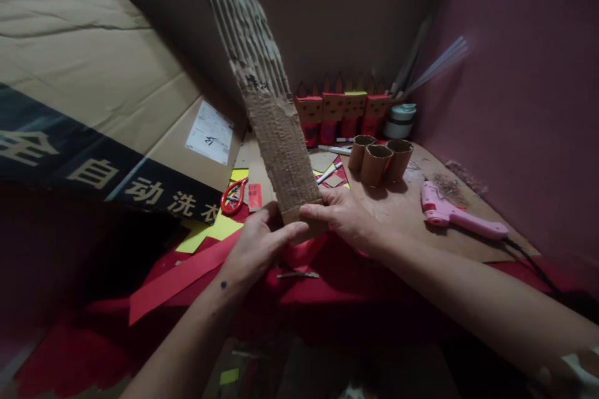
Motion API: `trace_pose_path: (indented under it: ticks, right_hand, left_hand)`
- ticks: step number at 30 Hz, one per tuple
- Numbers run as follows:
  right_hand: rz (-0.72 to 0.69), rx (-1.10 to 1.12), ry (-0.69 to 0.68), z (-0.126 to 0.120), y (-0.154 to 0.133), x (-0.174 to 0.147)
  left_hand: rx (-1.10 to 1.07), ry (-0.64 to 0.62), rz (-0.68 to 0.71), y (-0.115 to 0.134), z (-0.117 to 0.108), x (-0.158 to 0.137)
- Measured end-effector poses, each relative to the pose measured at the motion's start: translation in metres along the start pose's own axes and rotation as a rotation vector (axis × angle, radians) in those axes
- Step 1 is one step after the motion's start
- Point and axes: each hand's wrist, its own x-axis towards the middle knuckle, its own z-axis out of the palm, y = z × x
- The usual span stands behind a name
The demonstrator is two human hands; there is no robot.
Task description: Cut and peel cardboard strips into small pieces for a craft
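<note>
A long strip of corrugated cardboard (281, 131) rises from between my hands, tilted to the left, its upper part showing bare ridges. My left hand (257, 240) grips the lower end from the left, thumb across the front. From the right, my right hand (349, 218) holds the same end, its thumb pressed on the bent bottom edge. Below them a red paper strip (187, 277) runs out to the left across the table. Just left of the cardboard lie red-handled scissors (234, 195), their blades mostly hidden, beside yellow paper (218, 234).
Three cardboard tubes (377, 165) stand right of my hands, with a pink glue gun (461, 215) beyond. Decorated box figures (332, 112) line the back beside a lidded jar (401, 120) and glue sticks (440, 65). A large printed carton (93, 75) leans in from the left.
</note>
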Motion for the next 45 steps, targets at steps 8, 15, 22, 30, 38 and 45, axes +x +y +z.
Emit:
trace_pose_path:
  ticks: [8, 15, 22, 30, 38, 45]
  right_hand:
    - [0.084, -0.021, -0.025, -0.009, -0.014, 0.007]
    - [-0.007, -0.026, 0.031, -0.016, -0.017, 0.007]
    - [0.016, 0.006, 0.025, -0.024, -0.011, 0.009]
    - [0.132, 0.097, -0.067, -0.025, 0.006, 0.013]
    - [0.122, 0.096, -0.005, -0.024, 0.011, 0.010]
    - [0.104, 0.080, -0.058, -0.026, 0.011, 0.009]
  left_hand:
    - [-0.069, 0.125, 0.067, 0.000, 0.002, 0.016]
    - [-0.059, 0.000, 0.004, 0.015, 0.002, 0.030]
    - [-0.075, 0.063, 0.056, 0.008, 0.004, 0.042]
    - [-0.073, 0.058, 0.106, 0.008, 0.005, 0.053]
    - [-0.170, 0.000, 0.043, 0.007, 0.018, 0.057]
    - [-0.210, -0.051, -0.002, 0.000, 0.011, 0.057]
